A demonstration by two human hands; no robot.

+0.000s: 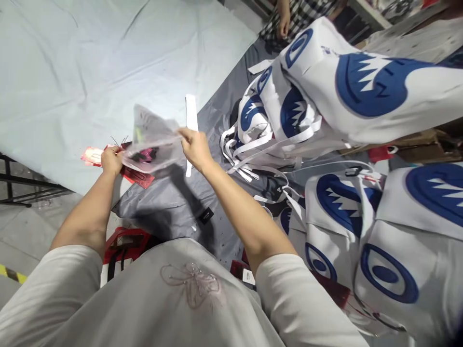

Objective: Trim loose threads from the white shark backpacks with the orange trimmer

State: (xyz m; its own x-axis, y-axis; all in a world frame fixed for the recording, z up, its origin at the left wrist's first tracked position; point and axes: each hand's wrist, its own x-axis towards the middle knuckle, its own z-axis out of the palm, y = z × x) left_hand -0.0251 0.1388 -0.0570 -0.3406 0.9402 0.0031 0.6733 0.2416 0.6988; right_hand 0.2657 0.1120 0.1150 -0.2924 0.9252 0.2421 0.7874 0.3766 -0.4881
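Grip, right hand (195,147): fingers pinched together on the upper edge of a clear plastic bag (154,140); the bag is held up in the air above the table (72,72), between the two hands
Grip, left hand (111,161): closed around a bunch of red tags (139,177) with thin dark strings sticking up, and it seems also to hold the bag's lower corner; the exact finger hold is partly hidden behind the film
Bag, handling: thin, limp and very light by the look of it; likely slippery and prone to crumple, so a pinch at the rim or a corner looks the surest hold; something dark and pink shows through it, too blurred to name
Tags, handling: flat card, stiff but light; probably easiest taken as a stack by the edges; one pale red tag (92,155) lies just beside the left hand on the table
Table cover: pale sheet on the left, a grey sheet (170,202) under the hands
Near the right hand: a white strip (191,115) lying on the grey sheet, partly behind the hand
Right side: heaps of white bags with blue eye and mouth prints (361,91), their white straps (253,154) trailing toward the hands; these crowd the reach to the right
Below: a red bag (125,241) near the person's body; a small black label (206,215) on the grey sheet
Far edge: another person's hand (284,21) on checked cloth, well apart
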